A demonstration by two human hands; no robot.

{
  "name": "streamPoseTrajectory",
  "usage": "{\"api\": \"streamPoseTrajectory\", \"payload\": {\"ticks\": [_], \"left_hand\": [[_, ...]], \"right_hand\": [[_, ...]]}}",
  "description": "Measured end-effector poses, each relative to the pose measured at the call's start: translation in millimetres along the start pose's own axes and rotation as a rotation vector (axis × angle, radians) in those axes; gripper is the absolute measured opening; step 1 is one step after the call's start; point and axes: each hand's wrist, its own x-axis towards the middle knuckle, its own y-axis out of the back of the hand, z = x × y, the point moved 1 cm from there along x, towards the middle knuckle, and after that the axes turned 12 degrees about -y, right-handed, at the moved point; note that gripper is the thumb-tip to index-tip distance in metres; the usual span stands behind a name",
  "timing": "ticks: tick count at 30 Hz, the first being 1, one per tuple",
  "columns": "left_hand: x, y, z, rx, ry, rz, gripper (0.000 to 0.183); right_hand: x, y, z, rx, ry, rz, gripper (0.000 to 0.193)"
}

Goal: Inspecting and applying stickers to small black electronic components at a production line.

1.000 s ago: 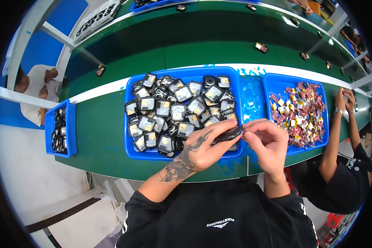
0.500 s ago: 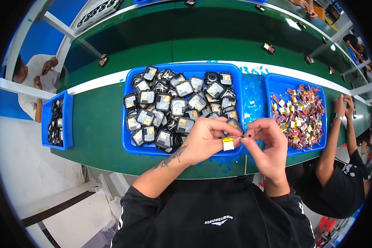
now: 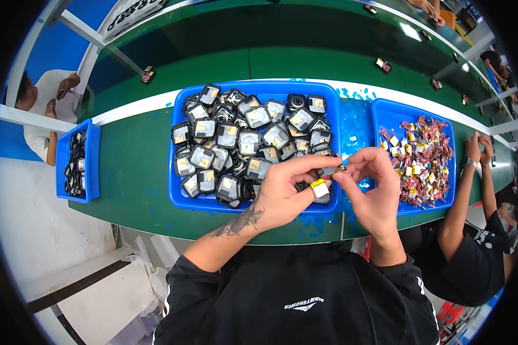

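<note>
In front of me, my left hand [image 3: 290,185] pinches a small circuit board [image 3: 331,172] between thumb and fingers. A white battery with yellow tape [image 3: 320,188] hangs from the board below the left fingertips. My right hand [image 3: 373,185] is closed in a pinch at the board's right end, where a small dark part shows. The fingertips partly hide the board. Under and behind my left hand stands a blue tray [image 3: 177,190] heaped with black square watch-like cases [image 3: 248,142]. A second blue tray [image 3: 376,115], right of my right hand, holds many reddish boards with batteries [image 3: 423,164].
A smaller blue bin [image 3: 95,164] of black parts stands at the left edge of the green table [image 3: 135,167]. Blue scraps [image 3: 354,129] lie between the trays. Beyond a white rail, small boards [image 3: 383,65] lie on a green belt. Other people [image 3: 463,190] work right and left.
Both hands have risen slightly with the board between them, and the battery has tilted a little. Boards on the far green belt have shifted right.
</note>
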Motion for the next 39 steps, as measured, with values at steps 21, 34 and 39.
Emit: {"api": "streamPoseTrajectory", "payload": {"ticks": [21,34,39], "left_hand": [[-2,68,41,1.652,0.011,0.075,0.032],[6,38,41,0.505,-0.122,0.361,0.029],[9,17,22,0.379,-0.367,0.196,0.052]], "right_hand": [[261,-55,46,-0.527,-0.133,-0.105,0.047],[57,-39,-34,-0.135,0.19,-0.401,0.025],[25,-37,-7,0.693,-0.327,-0.413,0.015]]}}
